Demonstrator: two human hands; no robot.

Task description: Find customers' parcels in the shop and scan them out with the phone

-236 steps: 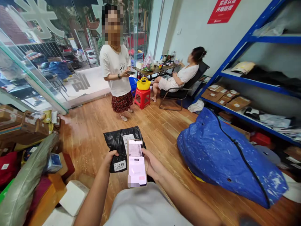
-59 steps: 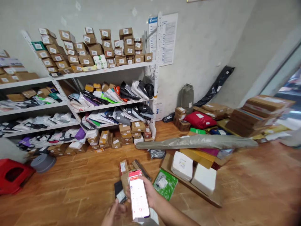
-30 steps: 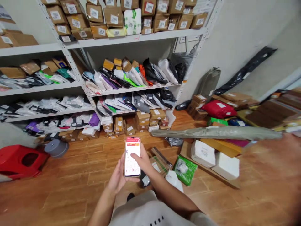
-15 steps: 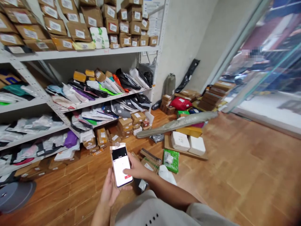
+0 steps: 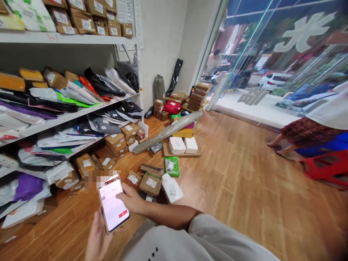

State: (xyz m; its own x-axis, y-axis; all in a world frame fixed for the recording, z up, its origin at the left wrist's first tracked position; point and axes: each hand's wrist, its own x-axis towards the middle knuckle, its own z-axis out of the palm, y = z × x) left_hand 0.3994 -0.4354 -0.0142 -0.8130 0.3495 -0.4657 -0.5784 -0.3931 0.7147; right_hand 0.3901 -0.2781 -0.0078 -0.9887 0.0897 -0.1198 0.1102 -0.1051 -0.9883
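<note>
A smartphone (image 5: 112, 206) with a lit, mostly white screen and a red button low on it is held in front of my body. My left hand (image 5: 98, 232) supports it from the left and underneath, fingers reaching behind its lower edge. My right hand (image 5: 133, 200) grips its right side, the thumb lying over the upper part of the screen. On the floor just beyond my right forearm lie a brown cardboard parcel (image 5: 150, 183), a white parcel (image 5: 172, 188) and a green packet (image 5: 172, 166).
Shelves (image 5: 81, 39) of labelled boxes and bagged parcels line the left. A long wrapped roll (image 5: 168, 132) lies across other parcels near the wall. At right, a person in a patterned skirt (image 5: 307, 132) is beside a red stool (image 5: 326, 165), near a glass front (image 5: 261, 79).
My view has swung right, bringing the person, stool and more of the glass front into sight. The phone's screen has lost its black upper area, and my right thumb sits higher on it.
</note>
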